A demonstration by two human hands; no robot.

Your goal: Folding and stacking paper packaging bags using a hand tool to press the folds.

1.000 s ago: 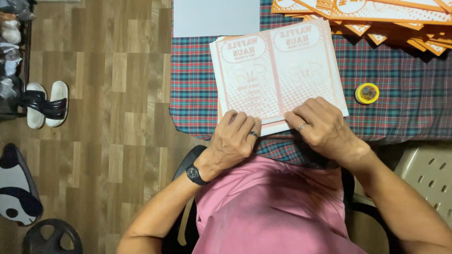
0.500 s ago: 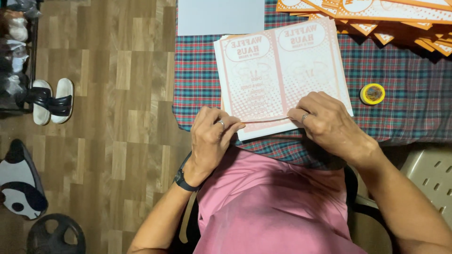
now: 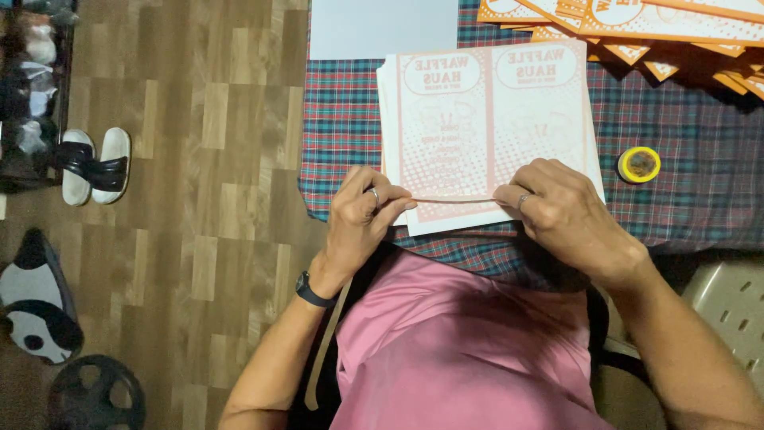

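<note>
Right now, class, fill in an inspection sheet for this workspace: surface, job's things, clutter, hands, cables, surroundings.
Surface: table under a plaid cloth.
Job's things: stack of pale printed sheets; a thin strip lifted along the near edge of the top sheet.
Clutter: orange printed cards at the far edge, yellow tape roll, blank grey sheet.
Hands: left hand and right hand each pinch one end of the strip.
Cables: nothing seen.
Surroundings: wood floor, sandals, panda slipper, beige plastic stool.

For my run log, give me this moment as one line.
left hand: pinching near edge of pale printed sheet | right hand: pinching same edge | yellow tape roll: beside, on plaid tablecloth
</note>
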